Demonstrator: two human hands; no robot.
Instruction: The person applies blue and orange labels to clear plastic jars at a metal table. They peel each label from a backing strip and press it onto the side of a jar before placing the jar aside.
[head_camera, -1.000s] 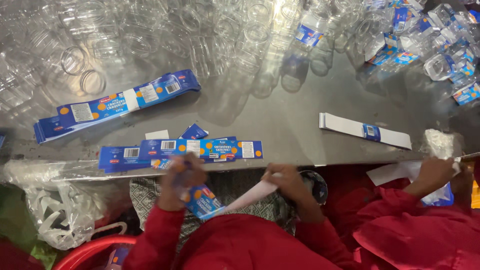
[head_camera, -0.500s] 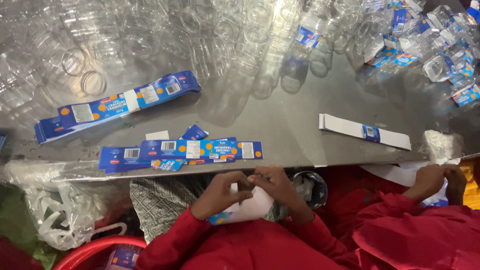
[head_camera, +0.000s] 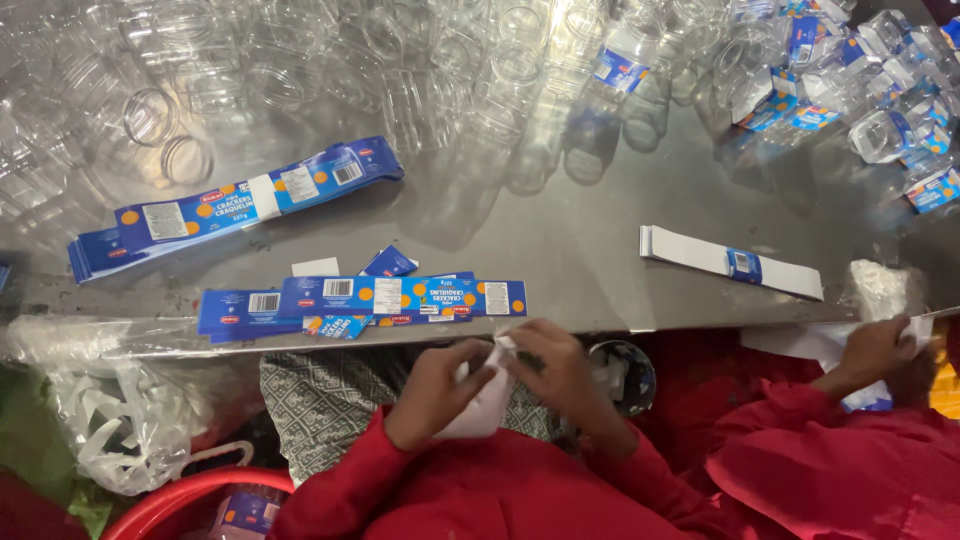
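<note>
Both hands are down in the lap, just below the counter (head_camera: 600, 240) edge. Left hand (head_camera: 440, 390) and right hand (head_camera: 560, 375) have their fingers pinched shut on a white label (head_camera: 487, 405). Blue labels (head_camera: 400, 297) lie just above on the counter.

sleeves: long red fabric, both arms, cuffs at wrists
left hand (head_camera: 432, 392): bare
right hand (head_camera: 556, 368): bare, no gloves/rings vis.
</note>
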